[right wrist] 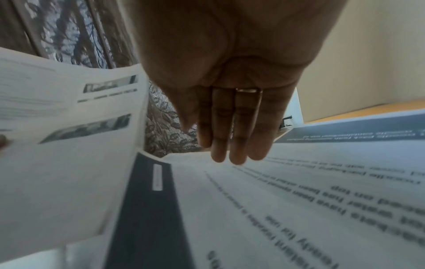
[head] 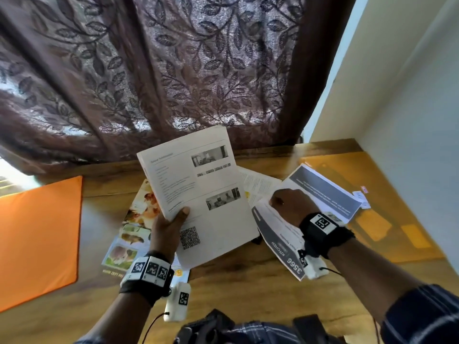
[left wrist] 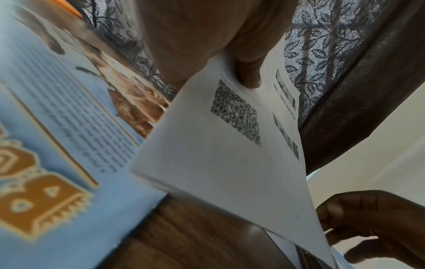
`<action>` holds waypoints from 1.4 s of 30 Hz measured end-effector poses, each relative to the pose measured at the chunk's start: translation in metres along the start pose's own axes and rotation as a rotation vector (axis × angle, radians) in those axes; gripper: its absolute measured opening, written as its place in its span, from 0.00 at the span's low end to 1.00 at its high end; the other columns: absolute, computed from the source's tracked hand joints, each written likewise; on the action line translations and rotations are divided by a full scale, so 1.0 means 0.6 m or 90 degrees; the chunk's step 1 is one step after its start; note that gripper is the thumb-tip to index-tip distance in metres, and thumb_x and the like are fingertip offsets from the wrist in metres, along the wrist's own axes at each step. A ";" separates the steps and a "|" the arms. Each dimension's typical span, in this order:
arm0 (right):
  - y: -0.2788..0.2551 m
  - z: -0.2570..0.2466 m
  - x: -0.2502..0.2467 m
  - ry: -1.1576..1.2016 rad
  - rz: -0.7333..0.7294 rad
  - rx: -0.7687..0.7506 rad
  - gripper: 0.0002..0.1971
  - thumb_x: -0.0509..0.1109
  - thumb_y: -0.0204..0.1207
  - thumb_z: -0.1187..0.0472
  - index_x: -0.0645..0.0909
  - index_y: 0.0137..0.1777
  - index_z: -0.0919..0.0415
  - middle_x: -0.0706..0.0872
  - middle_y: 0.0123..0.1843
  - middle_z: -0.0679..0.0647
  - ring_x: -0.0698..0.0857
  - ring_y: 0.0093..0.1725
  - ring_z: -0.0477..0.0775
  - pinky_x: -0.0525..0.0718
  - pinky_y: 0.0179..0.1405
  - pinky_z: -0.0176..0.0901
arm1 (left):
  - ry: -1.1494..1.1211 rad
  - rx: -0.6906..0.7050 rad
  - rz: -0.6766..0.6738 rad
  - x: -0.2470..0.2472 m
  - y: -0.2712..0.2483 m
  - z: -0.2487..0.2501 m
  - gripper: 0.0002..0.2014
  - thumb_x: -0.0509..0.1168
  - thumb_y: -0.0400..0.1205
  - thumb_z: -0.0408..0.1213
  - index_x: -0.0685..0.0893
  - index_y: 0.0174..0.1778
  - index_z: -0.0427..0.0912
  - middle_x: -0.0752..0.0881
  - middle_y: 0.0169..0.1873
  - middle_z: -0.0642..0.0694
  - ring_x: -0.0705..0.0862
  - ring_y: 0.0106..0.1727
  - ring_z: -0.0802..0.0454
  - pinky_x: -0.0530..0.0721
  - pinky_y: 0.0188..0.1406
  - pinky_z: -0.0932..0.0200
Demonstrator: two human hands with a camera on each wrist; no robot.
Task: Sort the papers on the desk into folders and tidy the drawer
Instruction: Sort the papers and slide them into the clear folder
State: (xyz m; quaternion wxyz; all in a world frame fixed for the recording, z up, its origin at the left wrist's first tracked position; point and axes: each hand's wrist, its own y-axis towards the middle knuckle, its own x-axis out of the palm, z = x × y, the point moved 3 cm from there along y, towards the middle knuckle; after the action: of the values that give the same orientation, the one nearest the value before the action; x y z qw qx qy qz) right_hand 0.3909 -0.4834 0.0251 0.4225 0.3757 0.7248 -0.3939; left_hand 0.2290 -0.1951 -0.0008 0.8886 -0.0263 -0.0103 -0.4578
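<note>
My left hand holds a white printed sheet with a QR code, lifted off the desk and tilted. The thumb pinches this sheet near its lower left. My right hand rests on a sheet with a dark border marked "KITCHEN 3566". Its fingers lie straight, tips touching that bordered sheet near its far edge. A second sheet with a dark band lies just beyond the right hand. More white papers lie underneath.
A colourful food flyer lies under the left hand on the wooden desk. An orange folder lies at the left, a yellow folder at the right by the wall. A patterned curtain hangs behind. Small cards sit by the yellow folder.
</note>
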 end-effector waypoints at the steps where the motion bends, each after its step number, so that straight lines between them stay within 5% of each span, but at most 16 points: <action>1: 0.009 0.004 0.000 -0.006 -0.027 -0.027 0.10 0.68 0.80 0.47 0.84 0.55 0.49 0.88 0.61 0.53 0.85 0.60 0.59 0.81 0.58 0.49 | 0.002 0.002 0.000 -0.003 0.000 0.001 0.09 0.71 0.82 0.32 0.88 0.57 0.45 0.92 0.52 0.43 0.91 0.53 0.41 0.89 0.50 0.41; 4: 0.033 0.006 0.014 -0.098 -0.127 -0.136 0.36 0.79 0.70 0.50 0.71 0.78 0.45 0.71 0.81 0.51 0.71 0.79 0.58 0.71 0.77 0.55 | 0.020 0.008 -0.011 -0.011 0.001 0.003 0.09 0.73 0.79 0.37 0.89 0.54 0.48 0.93 0.51 0.44 0.91 0.51 0.42 0.90 0.50 0.39; 7: 0.051 -0.007 0.027 -0.222 -0.147 -0.217 0.45 0.80 0.68 0.53 0.60 0.83 0.39 0.60 0.85 0.52 0.67 0.80 0.60 0.73 0.74 0.57 | 0.049 0.000 -0.020 -0.013 0.004 -0.002 0.09 0.73 0.75 0.43 0.90 0.51 0.52 0.93 0.48 0.47 0.92 0.48 0.45 0.91 0.48 0.39; 11: 0.067 -0.040 0.031 -0.295 -0.196 -0.304 0.43 0.83 0.66 0.53 0.66 0.80 0.41 0.65 0.81 0.51 0.71 0.77 0.60 0.70 0.75 0.56 | 0.052 -0.022 -0.016 -0.014 0.009 -0.012 0.13 0.73 0.75 0.43 0.89 0.55 0.46 0.93 0.50 0.44 0.92 0.50 0.43 0.90 0.49 0.35; 21: 0.089 -0.069 0.025 -0.449 -0.230 -0.361 0.29 0.77 0.73 0.45 0.77 0.74 0.45 0.77 0.73 0.52 0.75 0.73 0.60 0.69 0.72 0.55 | 0.004 -0.043 0.037 -0.026 0.009 -0.027 0.11 0.73 0.78 0.34 0.89 0.56 0.39 0.93 0.50 0.44 0.91 0.51 0.42 0.90 0.47 0.44; 24: 0.086 -0.072 -0.003 -0.344 -0.239 -0.379 0.23 0.74 0.77 0.48 0.80 0.72 0.45 0.81 0.73 0.47 0.78 0.73 0.53 0.72 0.71 0.48 | 0.004 -0.048 0.057 -0.031 0.010 -0.027 0.07 0.70 0.81 0.29 0.89 0.53 0.40 0.94 0.47 0.47 0.92 0.48 0.46 0.90 0.42 0.51; 27: 0.085 -0.086 -0.057 -0.131 -0.253 -0.353 0.17 0.76 0.77 0.55 0.86 0.66 0.54 0.86 0.68 0.51 0.82 0.67 0.54 0.78 0.67 0.50 | 0.010 -0.052 0.066 -0.036 0.013 -0.024 0.06 0.70 0.82 0.30 0.89 0.53 0.38 0.93 0.46 0.43 0.92 0.48 0.42 0.90 0.42 0.47; 31: 0.095 -0.113 -0.125 0.143 -0.094 -0.388 0.06 0.76 0.78 0.61 0.88 0.52 0.62 0.90 0.49 0.58 0.86 0.48 0.52 0.82 0.50 0.52 | 0.009 -0.076 0.044 -0.029 0.013 -0.027 0.07 0.71 0.82 0.32 0.89 0.54 0.36 0.93 0.47 0.40 0.92 0.49 0.37 0.91 0.46 0.39; 34: 0.114 -0.122 -0.136 0.326 0.039 -0.298 0.02 0.74 0.79 0.62 0.86 0.49 0.60 0.90 0.44 0.55 0.84 0.40 0.44 0.81 0.44 0.47 | -0.002 -0.079 0.016 -0.007 0.008 -0.017 0.07 0.70 0.83 0.32 0.89 0.55 0.38 0.93 0.47 0.39 0.92 0.47 0.39 0.91 0.45 0.41; 37: 0.135 -0.107 -0.112 0.405 0.148 -0.159 0.12 0.73 0.75 0.53 0.88 0.50 0.61 0.93 0.47 0.58 0.90 0.47 0.57 0.85 0.50 0.55 | -0.017 -0.075 -0.010 0.017 0.001 -0.010 0.07 0.68 0.83 0.29 0.89 0.53 0.40 0.93 0.46 0.40 0.92 0.46 0.42 0.90 0.42 0.47; 42: 0.131 -0.079 -0.061 0.484 0.235 -0.027 0.09 0.74 0.75 0.59 0.90 0.50 0.63 0.93 0.48 0.60 0.90 0.50 0.61 0.85 0.52 0.57 | -0.087 -0.095 -0.062 0.048 -0.003 -0.004 0.14 0.59 0.88 0.39 0.85 0.61 0.37 0.91 0.55 0.39 0.90 0.56 0.42 0.89 0.53 0.48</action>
State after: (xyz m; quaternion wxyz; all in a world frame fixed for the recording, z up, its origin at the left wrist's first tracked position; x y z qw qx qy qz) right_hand 0.4581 -0.4168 0.0543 0.1964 0.6091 0.7573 -0.1301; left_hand 0.2441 -0.2195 -0.0019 0.8580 -0.1227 -0.0379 -0.4973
